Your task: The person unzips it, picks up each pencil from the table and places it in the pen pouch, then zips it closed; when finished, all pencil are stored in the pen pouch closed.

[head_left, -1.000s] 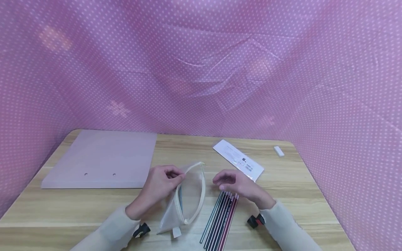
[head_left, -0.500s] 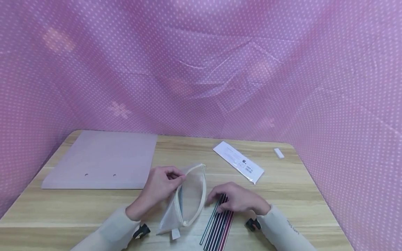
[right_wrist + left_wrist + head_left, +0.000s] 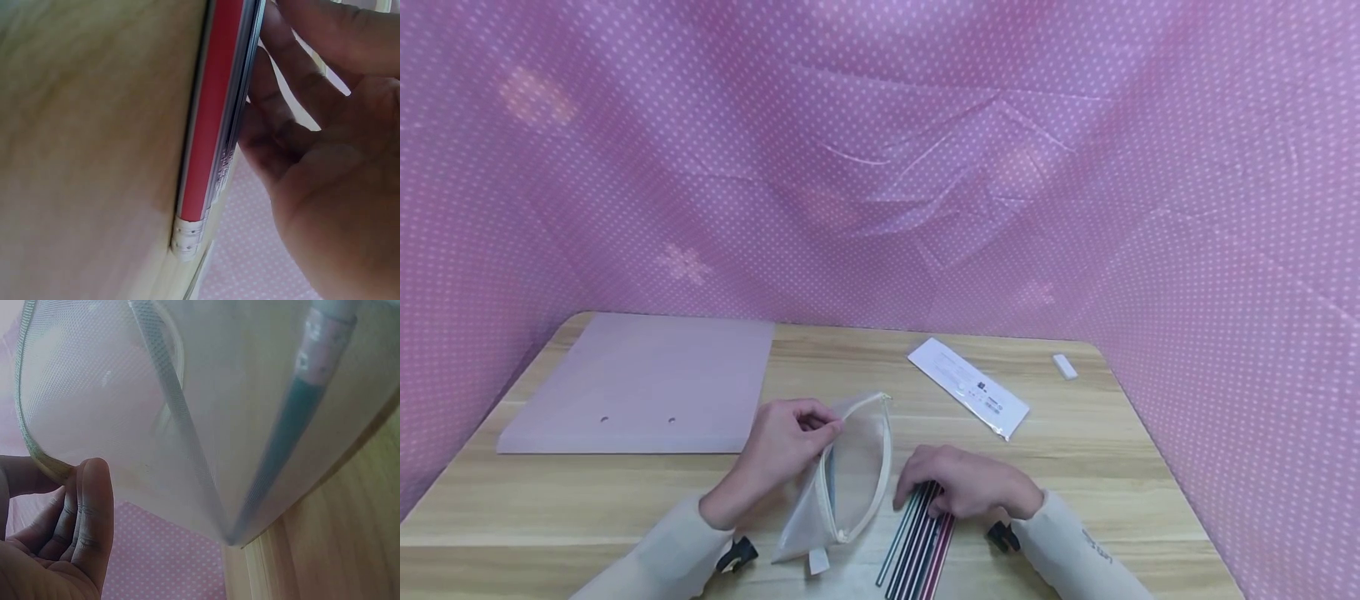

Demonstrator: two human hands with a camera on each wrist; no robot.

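My left hand (image 3: 790,437) pinches the rim of a see-through mesh zip pouch (image 3: 801,521), its zipper undone and its mouth gaping to the right. Through the mesh in the left wrist view shows a teal pencil (image 3: 290,422) with a pink-and-white end. Just right of the pouch, several pencils (image 3: 917,550) lie side by side, teal, dark and red. Over their far ends is my right hand (image 3: 966,482), fingers loosely bent and reaching down beside them. The right wrist view has its fingers right at the bundle, behind a red pencil (image 3: 215,119) with a white eraser end.
A pale pink binder (image 3: 647,383) with two small holes lies at the left of the wooden table (image 3: 1037,450). Behind the pencils are a white packet (image 3: 970,387) with printing and a small white eraser (image 3: 1064,367). Pink dotted cloth (image 3: 880,167) surrounds the table.
My right hand has come down and nearer over the pencils, covering their far ends and uncovering the packet's corner. My left hand keeps its hold on the pouch.
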